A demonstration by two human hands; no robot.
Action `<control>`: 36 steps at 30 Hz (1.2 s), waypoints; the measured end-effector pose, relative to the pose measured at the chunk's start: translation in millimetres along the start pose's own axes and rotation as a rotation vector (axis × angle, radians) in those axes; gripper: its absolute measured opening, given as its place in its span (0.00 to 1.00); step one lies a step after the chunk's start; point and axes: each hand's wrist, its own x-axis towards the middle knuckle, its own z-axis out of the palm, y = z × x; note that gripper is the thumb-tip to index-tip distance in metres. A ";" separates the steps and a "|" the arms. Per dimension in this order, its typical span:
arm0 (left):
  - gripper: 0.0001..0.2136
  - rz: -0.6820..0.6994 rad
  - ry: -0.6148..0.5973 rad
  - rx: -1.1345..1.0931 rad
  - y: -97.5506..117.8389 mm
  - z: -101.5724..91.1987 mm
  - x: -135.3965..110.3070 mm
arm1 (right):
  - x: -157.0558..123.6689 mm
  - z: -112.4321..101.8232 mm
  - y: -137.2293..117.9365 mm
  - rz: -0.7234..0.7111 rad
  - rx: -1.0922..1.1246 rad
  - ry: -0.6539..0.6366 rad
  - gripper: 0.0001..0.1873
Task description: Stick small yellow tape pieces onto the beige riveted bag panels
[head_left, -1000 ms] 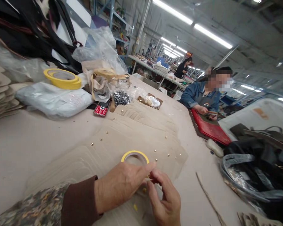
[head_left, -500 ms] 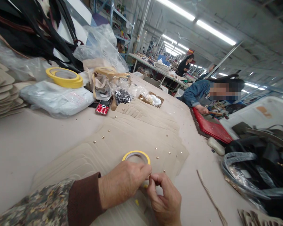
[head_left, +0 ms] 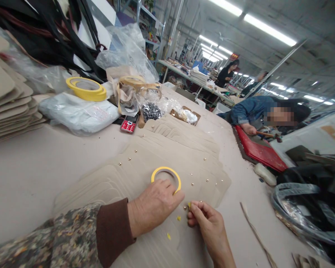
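My left hand (head_left: 156, 206) is closed on a roll of yellow tape (head_left: 171, 170), which stands out past the knuckles. To its right, my right hand (head_left: 208, 221) pinches a small piece of yellow tape (head_left: 189, 204) between thumb and forefinger. Both hands are over overlapping beige panels (head_left: 167, 149) with small metal studs spread across the table. Little yellow tape bits (head_left: 168, 236) stick to the panel just below the hands. A metal stud (head_left: 185, 208) shows close to my right fingertips.
More yellow tape rolls (head_left: 86, 89) lie on a plastic-wrapped packet (head_left: 80, 113) beside a red-keyed phone (head_left: 128, 124). Beige panels (head_left: 8, 96) are stacked at left. Across the table a person (head_left: 249, 111) holds a hammer (head_left: 270, 135) over a red pad (head_left: 257, 150). Black bags (head_left: 309, 208) lie right.
My hands have moved apart, the right one drawing away to the right with a bit of yellow tape. Another yellow bit shows on the panel. The view has shifted slightly.
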 end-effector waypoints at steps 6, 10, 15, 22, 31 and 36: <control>0.06 -0.042 -0.124 -0.054 -2.1 2.8 2.3 | -3.5 3.9 0.2 0.053 -0.072 -0.060 0.23; 0.06 -0.022 -0.112 -0.060 -0.7 3.3 0.3 | -4.7 3.9 1.2 0.067 -0.176 -0.059 0.21; 0.06 -0.017 -0.136 -0.068 -1.1 4.5 1.4 | -4.2 10.4 1.4 -0.044 -0.377 -0.024 0.18; 0.07 -0.020 -0.140 -0.101 -0.6 4.9 0.0 | -5.2 14.5 2.9 -0.298 -0.509 0.080 0.10; 0.14 0.034 -0.052 -0.158 -9.0 13.7 0.7 | -19.5 7.2 7.9 -0.294 -0.466 0.056 0.10; 0.12 0.065 -0.112 -0.147 -6.3 6.2 0.6 | -17.0 16.9 8.4 -0.383 -0.617 0.146 0.14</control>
